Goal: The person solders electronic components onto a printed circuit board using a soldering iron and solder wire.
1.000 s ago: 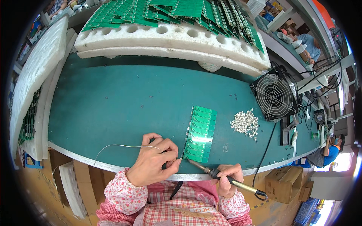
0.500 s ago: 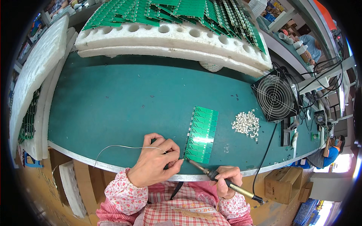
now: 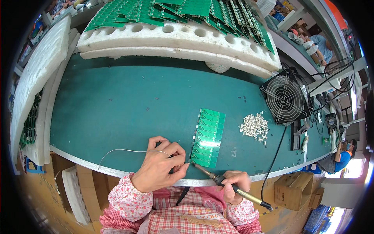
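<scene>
A green circuit board panel lies on the teal bench mat, with a row of small metal-ended parts along its left edge. My left hand is closed on a thin solder wire, which loops out to the left; its fingertips are by the panel's lower left corner. In my right hand is a soldering iron, its tip touching or very near that same corner. A pile of small white-and-silver connectors lies to the right of the panel.
Several green boards rest on a white foam block at the back. More foam slabs stand on the left. A black fan stands at the right, and the iron's cord runs over the bench edge.
Hardly anything differs: both hands keep their places at the panel's lower left corner, and the whole view has shifted very slightly.
</scene>
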Demonstrator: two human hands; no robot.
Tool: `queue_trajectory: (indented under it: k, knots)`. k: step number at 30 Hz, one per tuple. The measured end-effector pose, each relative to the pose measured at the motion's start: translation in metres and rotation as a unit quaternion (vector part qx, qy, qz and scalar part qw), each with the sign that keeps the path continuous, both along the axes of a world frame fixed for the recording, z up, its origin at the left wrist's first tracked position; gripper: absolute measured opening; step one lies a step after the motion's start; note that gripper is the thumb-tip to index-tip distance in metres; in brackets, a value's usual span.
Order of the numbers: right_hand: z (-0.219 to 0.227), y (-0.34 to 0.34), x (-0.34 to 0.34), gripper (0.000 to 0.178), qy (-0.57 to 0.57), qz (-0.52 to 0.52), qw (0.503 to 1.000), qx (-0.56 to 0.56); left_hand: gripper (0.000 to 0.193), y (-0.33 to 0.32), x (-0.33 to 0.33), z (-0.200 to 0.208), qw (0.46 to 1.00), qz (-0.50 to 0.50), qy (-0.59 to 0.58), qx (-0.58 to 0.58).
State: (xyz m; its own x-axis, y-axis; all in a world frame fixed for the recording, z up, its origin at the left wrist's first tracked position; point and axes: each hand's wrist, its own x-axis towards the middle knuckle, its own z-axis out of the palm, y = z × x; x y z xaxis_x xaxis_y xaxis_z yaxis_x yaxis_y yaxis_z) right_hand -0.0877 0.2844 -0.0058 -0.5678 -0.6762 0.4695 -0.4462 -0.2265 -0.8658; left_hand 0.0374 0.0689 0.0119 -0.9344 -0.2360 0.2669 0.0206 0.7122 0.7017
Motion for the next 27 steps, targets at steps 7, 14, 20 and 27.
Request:
queue_trajectory:
  k: [7, 14, 20, 27]
  knots:
    - [-0.001, 0.000, -0.001, 0.012, 0.014, 0.000, 1.000, -0.007, 0.021, 0.000, 0.000, 0.000, 1.000, 0.004, 0.009, -0.002]
    - [-0.003, -0.001, 0.007, 0.027, -0.069, -0.070, 0.995, -0.026, 0.022, 0.000, -0.002, -0.001, 0.998, 0.040, 0.039, 0.031]
    - [-0.003, 0.002, 0.005, 0.010, -0.082, -0.030, 0.995, -0.052, 0.022, 0.000, -0.002, 0.000, 0.998, 0.041, 0.032, 0.036]
    - [-0.008, 0.005, 0.007, 0.010, -0.079, -0.018, 0.995, -0.063, 0.021, 0.001, -0.001, -0.001, 0.998, 0.048, 0.025, 0.036]
